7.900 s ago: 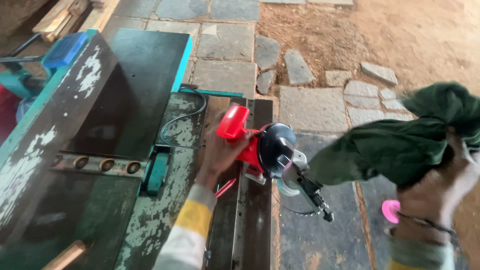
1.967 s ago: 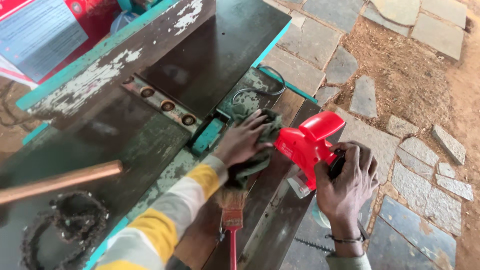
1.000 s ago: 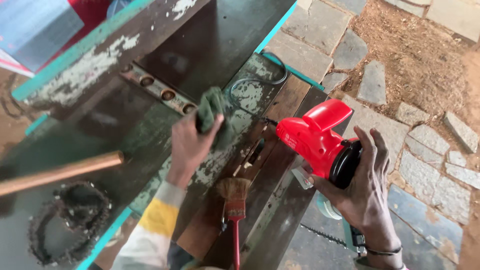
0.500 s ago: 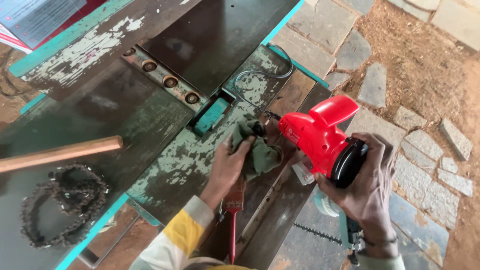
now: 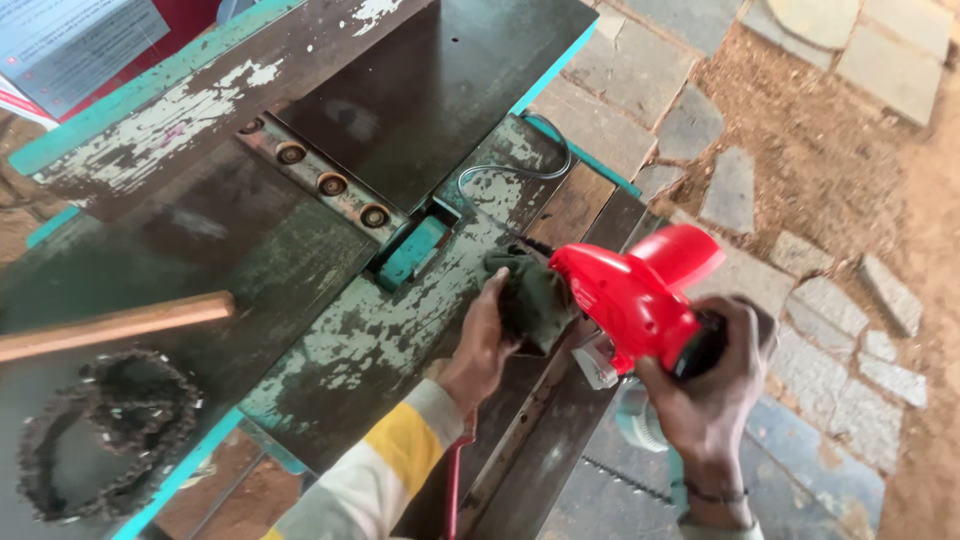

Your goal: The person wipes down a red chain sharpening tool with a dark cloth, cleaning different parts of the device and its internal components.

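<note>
Hands at a red power tool on a worn workbench.

Left hand presses a dark green cloth, fingers closed over it, against the nose of the red power tool; right hand is wrapped tight round the tool's black rear grip. The tool sits at the edge of the flaking green bench. It looks rigid, hard-shelled and fairly heavy, best gripped by that rear handle; the cloth is limp and light, easily bunched. A loose saw chain lies well apart.
</note>
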